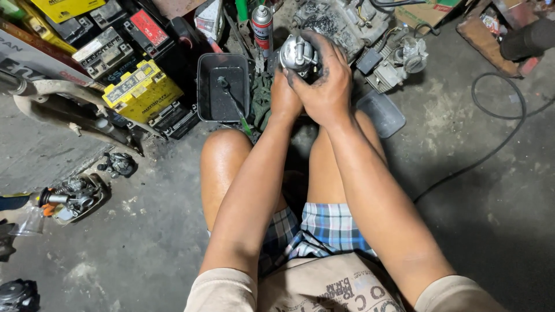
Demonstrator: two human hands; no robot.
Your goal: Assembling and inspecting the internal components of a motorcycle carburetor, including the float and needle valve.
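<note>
Both hands are up in front of the knees, closed together on a small silver cast-metal carburettor body (pixel 299 55). The right hand (pixel 324 86), blackened with grease across the fingers, wraps over the part from the right and above, clamped on it; the left hand (pixel 284 95) sits just under and behind it, pressed against the part's lower left side, fingers curled around it. The part is held in the air above the concrete floor (pixel 150 231), not resting on anything. Just to its left stands a red-and-white spray can (pixel 262 29), upright. Below that lies a crumpled dark green rag (pixel 263 101), and beside it a black rectangular plastic tray (pixel 223 86) with a green-handled tool (pixel 238 112) leaning out of it. Further left are a yellow box-shaped battery (pixel 141 89) and more dark batteries stacked behind. To the right of the hands lies a grey engine assembly (pixel 370 34), and near the right knee a clear plastic lid (pixel 381 112). A black cable (pixel 497 115) loops across the floor at right. At far left, another carburettor (pixel 72 196) rests on the floor.
</note>
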